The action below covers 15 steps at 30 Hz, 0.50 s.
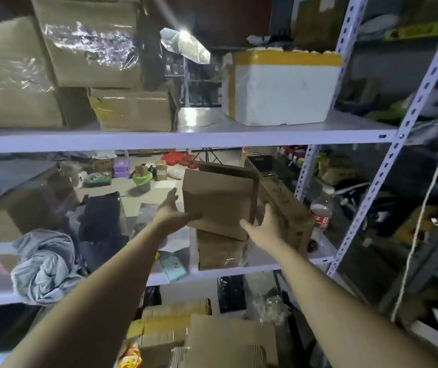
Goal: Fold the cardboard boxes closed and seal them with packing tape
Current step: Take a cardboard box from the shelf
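A small brown cardboard box point(219, 201) is held tilted above the middle shelf point(212, 273), its top end open. My left hand point(174, 212) grips its lower left edge, thumb on the front face. My right hand point(264, 227) holds its right side, fingers behind the box. Under it stands another small brown box point(220, 252). A longer brown box point(287, 208) leans just to the right, behind my right hand. No packing tape is visible.
Taped cartons point(93, 43) and a white foam box point(281, 88) fill the upper shelf. A soda bottle point(323, 208) stands right of the boxes. Grey cloth point(43, 264) lies at the left. Flat cartons point(228, 341) are stacked below. A white upright point(393, 155) rises at the right.
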Motion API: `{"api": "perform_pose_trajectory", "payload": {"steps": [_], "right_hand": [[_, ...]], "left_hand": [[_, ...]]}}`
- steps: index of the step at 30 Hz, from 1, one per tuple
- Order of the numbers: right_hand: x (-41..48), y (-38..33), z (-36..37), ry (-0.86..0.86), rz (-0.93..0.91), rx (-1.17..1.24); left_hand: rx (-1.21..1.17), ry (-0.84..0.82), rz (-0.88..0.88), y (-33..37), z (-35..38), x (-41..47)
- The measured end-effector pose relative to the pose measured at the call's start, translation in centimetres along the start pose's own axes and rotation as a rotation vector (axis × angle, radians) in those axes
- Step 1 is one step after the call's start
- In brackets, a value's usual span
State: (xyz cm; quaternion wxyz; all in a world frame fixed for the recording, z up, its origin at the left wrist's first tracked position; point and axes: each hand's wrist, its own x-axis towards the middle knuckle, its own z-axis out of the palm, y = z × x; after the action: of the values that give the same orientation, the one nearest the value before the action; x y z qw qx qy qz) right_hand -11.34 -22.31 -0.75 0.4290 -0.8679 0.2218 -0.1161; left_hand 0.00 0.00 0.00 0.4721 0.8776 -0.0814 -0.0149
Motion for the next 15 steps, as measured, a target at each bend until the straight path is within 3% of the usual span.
{"api": "perform_pose_trajectory", "payload": {"steps": [3,9,15], "right_hand": [[-0.1,-0.8,1.0,-0.005,0.015,0.126],[-0.4,-1.9,1.9,0.147,0.000,0.105],[-1.6,-1.9,0.7,0.169,-0.029,0.139]], "left_hand": [[-0.196,-0.030,0.056,-0.4,0.7,0.7],[-0.162,0.163,0.126,1.1,1.5,0.0],[-0.146,0.187,0.171,2.2,1.2,-1.6]]}}
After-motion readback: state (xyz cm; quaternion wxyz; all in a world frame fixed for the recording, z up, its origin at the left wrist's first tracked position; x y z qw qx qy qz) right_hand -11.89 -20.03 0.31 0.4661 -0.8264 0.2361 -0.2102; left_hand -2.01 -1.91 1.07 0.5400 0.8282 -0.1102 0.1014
